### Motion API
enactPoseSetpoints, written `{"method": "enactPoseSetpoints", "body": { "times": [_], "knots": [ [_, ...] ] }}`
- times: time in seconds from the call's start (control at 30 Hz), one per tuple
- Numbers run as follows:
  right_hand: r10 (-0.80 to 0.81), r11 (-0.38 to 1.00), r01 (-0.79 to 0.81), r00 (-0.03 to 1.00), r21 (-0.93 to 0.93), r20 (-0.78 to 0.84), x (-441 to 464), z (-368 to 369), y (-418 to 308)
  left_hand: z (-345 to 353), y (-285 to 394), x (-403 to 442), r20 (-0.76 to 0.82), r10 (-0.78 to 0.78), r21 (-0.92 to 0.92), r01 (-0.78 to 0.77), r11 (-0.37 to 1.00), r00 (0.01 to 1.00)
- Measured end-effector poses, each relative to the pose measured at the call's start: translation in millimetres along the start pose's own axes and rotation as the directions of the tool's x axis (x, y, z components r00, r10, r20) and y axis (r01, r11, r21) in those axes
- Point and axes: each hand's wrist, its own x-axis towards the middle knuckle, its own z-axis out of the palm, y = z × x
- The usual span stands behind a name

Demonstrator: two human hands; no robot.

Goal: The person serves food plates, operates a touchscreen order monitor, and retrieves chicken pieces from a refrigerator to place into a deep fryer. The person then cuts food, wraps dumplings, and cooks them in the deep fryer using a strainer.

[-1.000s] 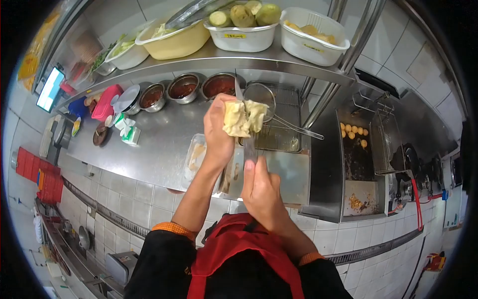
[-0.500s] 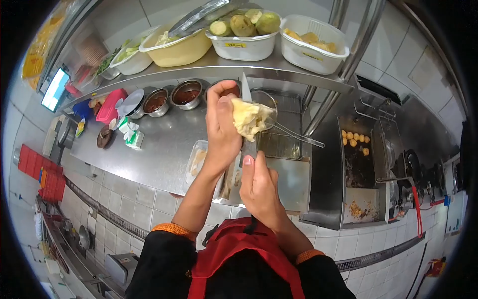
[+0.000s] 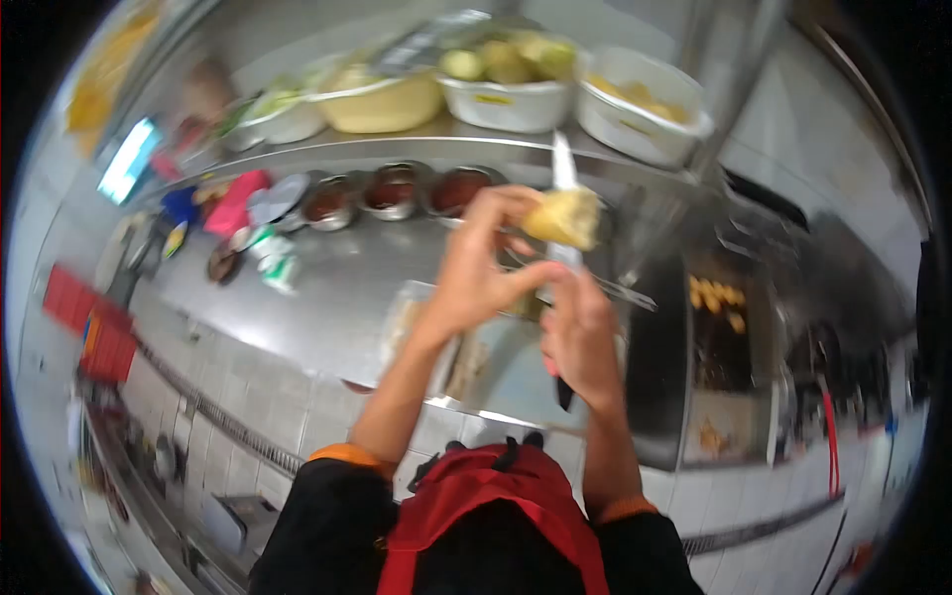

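Observation:
My left hand point(image 3: 476, 268) holds a pale yellow, rough-ended piece of food point(image 3: 565, 218) at its fingertips; blur hides its exact kind. The left thumb reaches across toward the right hand. My right hand point(image 3: 583, 332) is closed around a knife point(image 3: 563, 164), its black handle end showing below the fist. The blade points away from me and passes behind the food, with its tip visible beyond it. Whether the blade cuts into the food I cannot tell. Below the hands is a pale board or tray point(image 3: 526, 372).
White tubs of cut vegetables, one tub point(image 3: 506, 104) in the middle, stand on the shelf. Several metal bowls of red sauce, such as this bowl point(image 3: 392, 191), line the counter point(image 3: 327, 278). A fryer point(image 3: 729, 347) with golden balls is at right. A wire-handled strainer point(image 3: 630, 295) lies behind my hands.
Both hands, the food and the knife have shifted right in view. The food is turned so a smoother side shows. The camera view has moved and blurred.

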Motion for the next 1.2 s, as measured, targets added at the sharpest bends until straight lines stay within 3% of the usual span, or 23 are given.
{"method": "enactPoseSetpoints", "body": {
  "times": [0.03, 0.07, 0.1, 0.17, 0.23, 0.27, 0.3, 0.33, 0.4, 0.5, 0.57, 0.6, 0.67, 0.7, 0.77, 0.8, 0.83, 0.87, 0.93, 1.0, 1.13, 1.2],
  "knots": [
    [-0.364, 0.915, 0.352, 0.931, -0.198, -0.025, 4.1, 5.8, 11.2, 3.4, -5.8, -1.0, -0.068, -0.024, -0.089, 0.018, 0.996, 0.997],
    [-0.303, 0.932, 0.28, 0.951, -0.229, -0.069, 2.3, 10.7, 3.2, 7.2, -16.0, -0.2, -0.148, 0.069, -0.084, -0.082, 0.993, 0.987],
    [-0.245, 0.942, 0.209, 0.963, -0.261, -0.111, -1.5, 13.2, -5.6, 6.1, -1.0, -2.3, -0.108, -0.078, -0.12, 0.065, 0.991, 0.991],
    [-0.275, 0.934, 0.217, 0.944, -0.283, -0.182, -0.7, 18.6, -5.5, 11.3, -0.4, -6.1, -0.155, -0.193, -0.316, 0.137, 0.939, 0.969],
    [-0.249, 0.916, 0.183, 0.957, -0.358, -0.149, 4.1, 28.2, -27.0, 5.2, 0.0, -4.5, -0.214, -0.257, -0.48, 0.127, 0.868, 0.943],
    [-0.307, 0.889, 0.244, 0.946, -0.388, -0.107, 6.2, 26.3, -25.1, 3.0, 1.7, -5.6, -0.245, -0.244, -0.464, 0.107, 0.879, 0.938],
    [-0.319, 0.884, 0.263, 0.944, -0.385, -0.087, 5.6, 31.4, -38.6, -1.2, 0.5, -6.9, -0.307, -0.13, -0.377, 0.005, 0.926, 0.943],
    [-0.233, 0.912, 0.2, 0.971, -0.359, -0.05, 0.7, 35.3, -57.4, -4.5, -0.9, -8.7, -0.352, -0.016, -0.285, -0.091, 0.954, 0.936],
    [-0.143, 0.93, 0.134, 0.99, -0.343, -0.001, -5.2, 42.0, -68.2, -15.4, 2.2, -14.8, -0.414, -0.025, -0.337, -0.127, 0.933, 0.91],
    [-0.246, 0.906, 0.241, 0.969, -0.348, 0.032, -10.3, 48.7, -70.6, -34.3, 4.7, -20.3, -0.566, -0.092, -0.446, -0.211, 0.87, 0.819],
    [-0.284, 0.917, 0.289, 0.957, -0.275, 0.056, -18.9, 47.6, -84.1, -65.7, 1.1, -36.9, -0.497, -0.177, -0.447, -0.075, 0.891, 0.85],
    [-0.284, 0.917, 0.29, 0.957, -0.275, 0.063, -19.5, 49.4, -88.2, -76.4, 5.7, -40.4, -0.502, -0.179, -0.446, -0.076, 0.892, 0.846],
    [-0.415, 0.842, 0.443, 0.897, -0.309, 0.156, -15.3, 56.1, -98.4, -91.7, 16.4, -47.1, -0.487, -0.138, -0.486, -0.137, 0.863, 0.862],
    [-0.405, 0.842, 0.431, 0.902, -0.324, 0.146, -12.2, 61.2, -103.5, -96.8, 32.1, -51.7, -0.46, -0.215, -0.602, -0.124, 0.789, 0.861],
    [-0.443, 0.843, 0.503, 0.85, -0.189, 0.285, -9.3, 69.1, -112.3, -105.8, 44.2, -56.1, -0.438, -0.194, -0.601, -0.125, 0.79, 0.878],
    [-0.429, 0.846, 0.487, 0.863, -0.215, 0.267, -9.5, 71.9, -113.4, -107.1, 50.2, -60.8, -0.427, -0.26, -0.641, -0.086, 0.763, 0.866],
    [-0.462, 0.812, 0.546, 0.817, -0.207, 0.346, -8.9, 76.4, -113.9, -99.4, 78.4, -50.3, -0.556, -0.326, -0.599, -0.097, 0.795, 0.765],
    [-0.493, 0.773, 0.608, 0.756, -0.181, 0.43, -9.6, 79.9, -113.8, -101.1, 82.1, -52.1, -0.534, -0.277, -0.597, -0.124, 0.792, 0.799],
    [-0.493, 0.763, 0.623, 0.735, -0.174, 0.465, -12.7, 89.5, -110.3, -109.3, 84.6, -54.5, -0.522, -0.228, -0.584, -0.15, 0.798, 0.822],
    [-0.519, 0.75, 0.648, 0.701, -0.133, 0.489, -19.6, 94.2, -109.2, -113.5, 91.9, -58.0, -0.61, -0.374, -0.605, -0.106, 0.789, 0.699],
    [-0.576, 0.7, 0.696, 0.683, -0.16, 0.45, -26.8, 99.2, -106.7, -124.2, 83.9, -67.6, -0.71, -0.394, -0.549, -0.108, 0.829, 0.583],
    [-0.543, 0.725, 0.671, 0.696, -0.156, 0.47, -29.4, 102.0, -110.2, -124.2, 85.0, -69.9, -0.741, -0.338, -0.474, -0.095, 0.875, 0.58]
  ]
}}
